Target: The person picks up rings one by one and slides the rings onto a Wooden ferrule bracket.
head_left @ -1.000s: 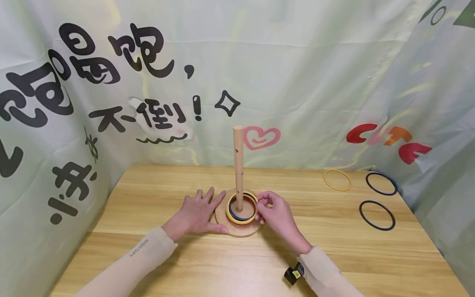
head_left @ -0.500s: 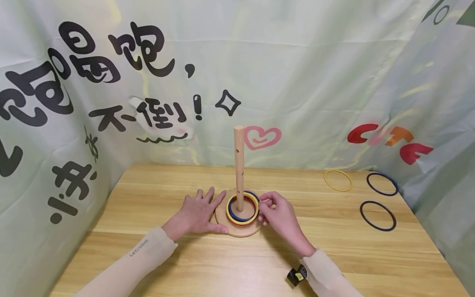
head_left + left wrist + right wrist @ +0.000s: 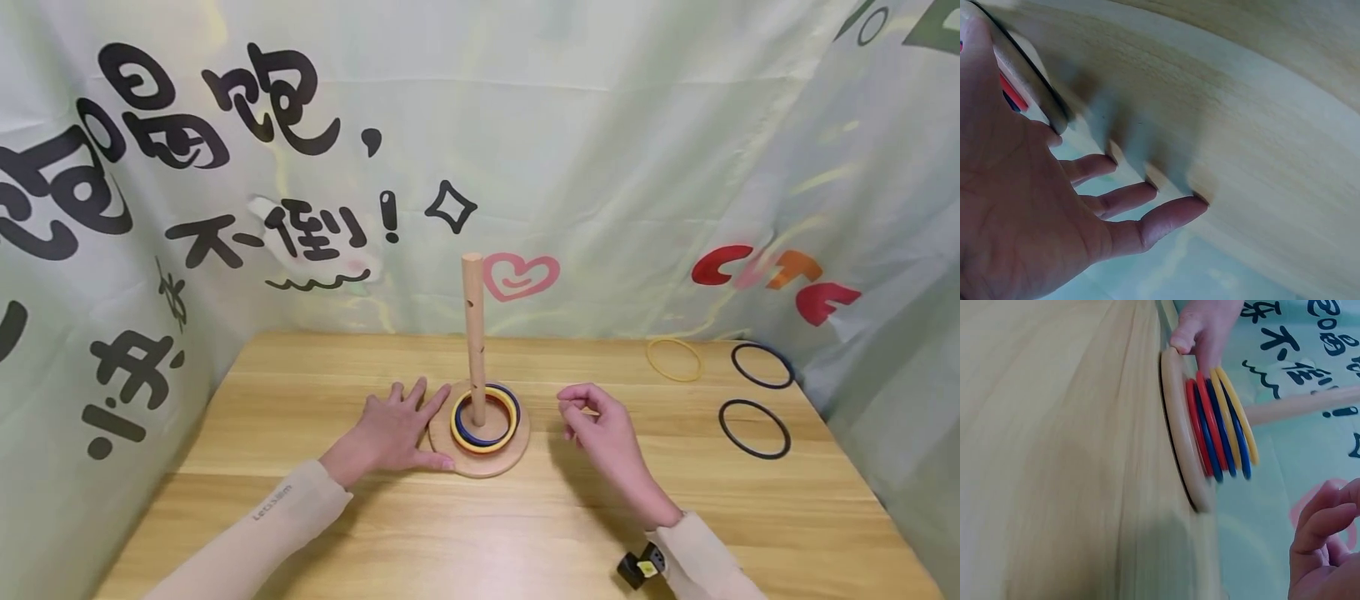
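Note:
My left hand (image 3: 390, 429) lies with fingers spread left of a round wooden base (image 3: 517, 448), the thumb resting on its rim. From the base rises an upright wooden post (image 3: 476, 333). Several red, blue and yellow rings are stacked loosely around its foot; a yellow ring (image 3: 1244, 419) is outermost in the right wrist view. To the right of the base, apart from it, my right hand (image 3: 603, 425) hovers with loosely curled fingers and nothing in them. In the left wrist view the left fingertips (image 3: 1175, 212) reach the wooden tabletop.
On the table's right side lie three loose rings: a yellow ring (image 3: 701, 367), a dark blue ring (image 3: 733, 358) and a black ring (image 3: 788, 442). A printed fabric curtain (image 3: 600, 167) closes off the back and both sides.
My right hand has let go of the rings on the post and drawn away to the right. The top rings have shifted slightly on the stack. The left hand stays put.

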A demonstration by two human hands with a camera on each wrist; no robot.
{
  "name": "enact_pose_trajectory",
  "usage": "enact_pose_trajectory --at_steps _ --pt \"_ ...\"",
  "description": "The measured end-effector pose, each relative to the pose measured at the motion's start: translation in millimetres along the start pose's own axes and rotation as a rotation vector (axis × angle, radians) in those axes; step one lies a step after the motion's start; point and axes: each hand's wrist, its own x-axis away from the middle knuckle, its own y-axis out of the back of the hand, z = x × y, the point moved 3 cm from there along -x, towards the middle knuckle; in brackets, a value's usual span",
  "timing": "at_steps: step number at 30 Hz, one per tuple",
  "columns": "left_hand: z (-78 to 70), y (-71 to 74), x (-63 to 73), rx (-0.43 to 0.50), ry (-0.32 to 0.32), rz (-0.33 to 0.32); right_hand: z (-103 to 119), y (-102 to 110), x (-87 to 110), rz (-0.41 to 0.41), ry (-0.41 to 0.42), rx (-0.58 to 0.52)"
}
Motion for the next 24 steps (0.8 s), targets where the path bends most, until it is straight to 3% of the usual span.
enact_pose_trajectory --at_steps 3,10,19,24 --pt "-1.6 1.7 0.1 0.021 -0.012 -0.011 -2 22 2.4 -0.031 -0.003 0.016" --pt "2.0 -0.9 2.6 -0.038 0.014 -0.001 -9 74 9.5 -0.121 -0.016 0.082" --pt "-1.3 3.9 1.5 -0.010 -0.018 -0.038 -41 167 21.5 -0.197 -0.134 0.060" --pt "-2.0 2.7 0.2 -0.002 -0.017 -0.034 -63 209 30.1 -0.233 -0.188 0.194"
